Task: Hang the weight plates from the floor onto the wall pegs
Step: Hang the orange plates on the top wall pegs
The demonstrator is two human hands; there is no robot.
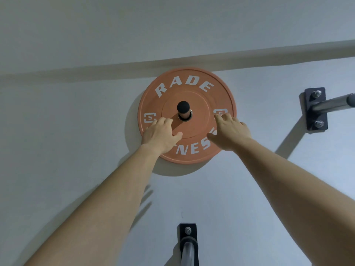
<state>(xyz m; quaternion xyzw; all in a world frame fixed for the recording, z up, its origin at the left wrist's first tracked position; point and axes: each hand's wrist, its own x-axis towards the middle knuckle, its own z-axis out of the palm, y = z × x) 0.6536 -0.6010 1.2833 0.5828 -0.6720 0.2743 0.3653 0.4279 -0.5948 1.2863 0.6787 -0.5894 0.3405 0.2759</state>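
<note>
An orange weight plate (187, 85) with white lettering hangs flat against the grey wall, threaded on a wall peg (183, 109) with a black end cap. My left hand (160, 134) presses on the plate's lower left face with its fingers spread. My right hand (230, 129) presses on the lower right face, fingertips at the white logo. Neither hand curls round the rim.
A second peg (330, 103) on a dark bolted bracket juts from the wall at the right, bare. A third bare peg (189, 248) on its bracket sticks out below the plate, between my forearms. A raised band (76, 73) runs across the wall above.
</note>
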